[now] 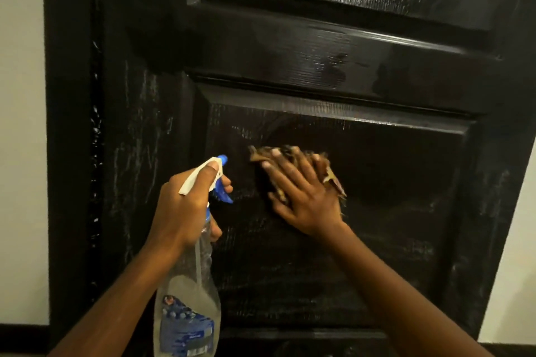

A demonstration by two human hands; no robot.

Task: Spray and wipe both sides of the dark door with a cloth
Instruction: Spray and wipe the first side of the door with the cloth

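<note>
The dark panelled door (319, 46) fills the view, glossy and streaked with pale smears. My right hand (301, 191) lies flat with spread fingers on a brown patterned cloth (333, 180), pressing it against the lower panel. My left hand (185, 209) grips the neck of a clear spray bottle (188, 307) with a blue label, white head and blue trigger. Its nozzle points at the door just left of the cloth, and a finger sits at the trigger.
The black door frame (69, 124) runs down the left beside a pale wall (20, 124). More pale wall (516, 255) shows at the lower right past the door's edge. A dark skirting strip (23, 336) lies along the bottom left.
</note>
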